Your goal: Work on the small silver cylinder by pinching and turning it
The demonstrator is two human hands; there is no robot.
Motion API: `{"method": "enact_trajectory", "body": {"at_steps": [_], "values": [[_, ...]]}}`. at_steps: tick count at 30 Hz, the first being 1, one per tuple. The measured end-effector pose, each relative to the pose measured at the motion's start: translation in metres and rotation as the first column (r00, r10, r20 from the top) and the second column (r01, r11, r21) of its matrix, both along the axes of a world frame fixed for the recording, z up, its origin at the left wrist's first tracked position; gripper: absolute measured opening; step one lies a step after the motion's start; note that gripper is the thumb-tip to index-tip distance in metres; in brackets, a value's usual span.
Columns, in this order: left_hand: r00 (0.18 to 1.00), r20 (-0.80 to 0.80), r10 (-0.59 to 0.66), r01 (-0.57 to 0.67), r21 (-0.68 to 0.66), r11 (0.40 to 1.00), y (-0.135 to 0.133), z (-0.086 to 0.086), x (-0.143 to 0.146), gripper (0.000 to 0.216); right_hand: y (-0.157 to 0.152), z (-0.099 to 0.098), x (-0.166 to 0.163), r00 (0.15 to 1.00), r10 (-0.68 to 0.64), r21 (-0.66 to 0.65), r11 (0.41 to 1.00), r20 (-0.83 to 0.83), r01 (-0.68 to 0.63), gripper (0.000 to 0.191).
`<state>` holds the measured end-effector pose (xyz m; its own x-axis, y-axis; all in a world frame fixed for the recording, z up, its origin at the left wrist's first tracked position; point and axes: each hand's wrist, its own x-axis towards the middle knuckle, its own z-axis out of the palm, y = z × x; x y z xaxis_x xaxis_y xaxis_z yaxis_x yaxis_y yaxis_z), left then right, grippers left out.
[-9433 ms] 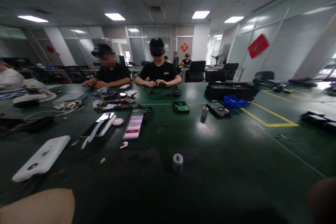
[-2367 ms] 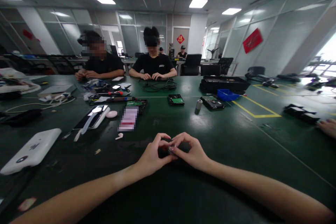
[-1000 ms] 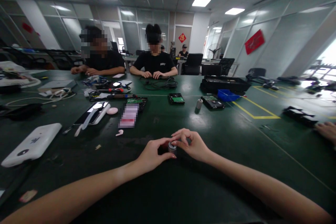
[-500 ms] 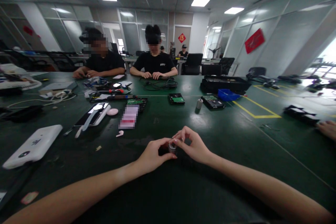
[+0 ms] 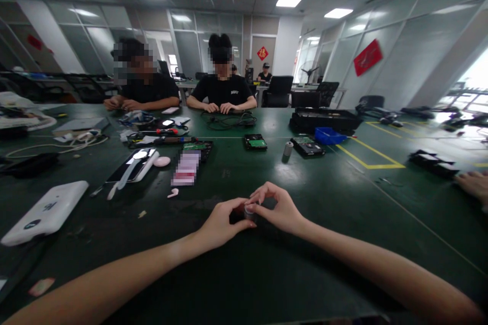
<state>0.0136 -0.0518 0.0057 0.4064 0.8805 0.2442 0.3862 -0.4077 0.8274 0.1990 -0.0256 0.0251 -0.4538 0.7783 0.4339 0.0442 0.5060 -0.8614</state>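
Close in front of me, a small greyish metal cylinder (image 5: 250, 215) stands between my two hands at the tabletop. My left hand (image 5: 224, 221) curls round it from the left, thumb on the near side and fingers on the far side. From the right, my right hand (image 5: 281, 209) has its thumb and fingertips closed at the cylinder's top. Fingers partly cover the cylinder, so its exact kind does not show. Farther off, another small grey cylinder (image 5: 287, 149) stands upright beside a hard drive (image 5: 308, 146).
On the green table (image 5: 213, 284) lie a phone (image 5: 186, 168), a pink earbud (image 5: 173, 193), a white device (image 5: 48, 213), a second hard drive (image 5: 255, 142) and a blue tray (image 5: 330, 136). Co-workers sit across; another person's hand (image 5: 473, 183) shows at the right edge.
My right fingertips and thumb sit slightly differently on the cylinder's top. The whole view has shifted a little; my left hand keeps its hold.
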Motion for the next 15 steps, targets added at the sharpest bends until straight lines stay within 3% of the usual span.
{"method": "enact_trajectory", "body": {"at_steps": [5,9,13,15], "values": [[1.000,0.025,-0.012,0.012,-0.006,1.000,-0.001,0.002,0.000,0.037,0.038,0.007,0.033,0.979,-0.186,0.040,0.981,-0.078,0.189,0.034],[0.999,0.033,-0.032,0.033,-0.031,0.999,-0.002,0.004,-0.001,0.036,0.083,-0.009,0.084,0.936,-0.344,0.075,0.938,0.073,0.339,0.044],[1.000,0.014,-0.028,0.028,-0.024,0.999,-0.002,0.006,-0.001,0.036,0.103,-0.030,0.111,0.926,-0.290,-0.018,0.953,0.241,0.303,0.045],[1.000,0.006,-0.028,0.028,-0.022,0.999,-0.002,0.006,-0.001,0.035,0.103,-0.034,0.114,0.910,-0.249,0.018,0.966,0.332,0.258,0.038]]}}
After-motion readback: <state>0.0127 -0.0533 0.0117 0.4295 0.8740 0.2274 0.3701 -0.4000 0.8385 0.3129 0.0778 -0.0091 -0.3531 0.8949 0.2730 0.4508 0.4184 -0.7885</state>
